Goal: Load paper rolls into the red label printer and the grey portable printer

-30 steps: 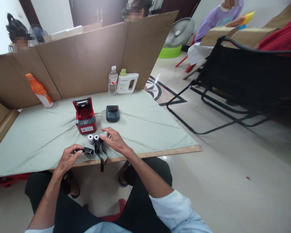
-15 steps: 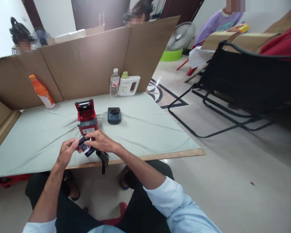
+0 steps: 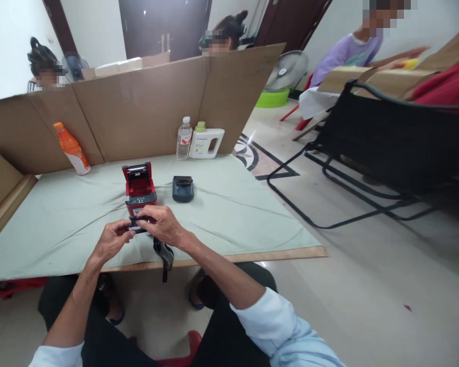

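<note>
My left hand (image 3: 111,239) and my right hand (image 3: 163,224) meet over the near part of the table, both closed on a small dark rectangular block (image 3: 138,229) with a pale patch. Fingers cover much of the block, so its exact kind is unclear. Just beyond them stands a red and black portable printer (image 3: 141,196) with its lid raised. To its right lies a small dark blue-black device (image 3: 183,189). Close to my right wrist, a black strap (image 3: 163,255) hangs over the near table edge.
An orange bottle (image 3: 73,150) leans against the cardboard wall (image 3: 137,107) at the back left. A clear water bottle (image 3: 184,140) and a white jug (image 3: 207,142) stand at the back right. Right of the cloth-covered table (image 3: 245,214) is a black folding chair (image 3: 386,148). Other people sit beyond.
The dark block has been turned, from slanted with its labelled face showing to nearly level and more hidden by my fingers. The whole view has shifted slightly downward in frame.
</note>
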`<state>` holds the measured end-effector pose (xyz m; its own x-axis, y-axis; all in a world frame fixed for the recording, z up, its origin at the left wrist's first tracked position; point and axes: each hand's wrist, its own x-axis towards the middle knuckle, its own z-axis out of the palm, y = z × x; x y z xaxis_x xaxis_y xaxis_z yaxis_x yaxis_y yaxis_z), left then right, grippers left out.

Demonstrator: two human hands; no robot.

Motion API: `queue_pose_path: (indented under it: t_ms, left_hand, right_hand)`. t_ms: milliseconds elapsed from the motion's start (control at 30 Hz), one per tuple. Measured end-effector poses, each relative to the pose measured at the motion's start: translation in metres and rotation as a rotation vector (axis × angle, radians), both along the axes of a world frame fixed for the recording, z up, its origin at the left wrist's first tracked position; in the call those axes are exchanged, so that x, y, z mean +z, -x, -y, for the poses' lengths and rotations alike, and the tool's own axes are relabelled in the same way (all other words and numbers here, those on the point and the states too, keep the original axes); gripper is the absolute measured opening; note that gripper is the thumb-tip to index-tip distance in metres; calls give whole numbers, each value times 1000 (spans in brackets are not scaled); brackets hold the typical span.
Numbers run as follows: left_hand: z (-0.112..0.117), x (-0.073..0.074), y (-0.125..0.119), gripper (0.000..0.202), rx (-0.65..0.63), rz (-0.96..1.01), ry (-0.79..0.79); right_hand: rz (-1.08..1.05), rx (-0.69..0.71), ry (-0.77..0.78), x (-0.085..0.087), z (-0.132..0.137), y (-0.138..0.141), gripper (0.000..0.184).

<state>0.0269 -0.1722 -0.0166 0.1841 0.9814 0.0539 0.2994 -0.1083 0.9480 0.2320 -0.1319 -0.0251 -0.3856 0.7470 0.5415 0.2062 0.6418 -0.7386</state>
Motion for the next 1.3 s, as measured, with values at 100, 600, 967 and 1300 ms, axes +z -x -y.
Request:
queue_pose_path:
  t_ms: [100, 600, 967, 1300]
  left_hand:
    - [-5, 5, 3, 28, 15, -83, -81]
    - [6, 48, -5, 24, -84, -507, -208]
    - [13, 61, 4, 25, -117, -518, -53]
    - [6, 72, 10, 21, -107, -661, -376]
  right_hand:
    - [30, -20, -114, -1, -1, -2, 15]
    - [131, -84, -315, -11, -13, -2, 13]
    - [-191, 331, 495, 14, -8, -13, 31]
    - [-235, 219, 299, 14, 6, -15, 31]
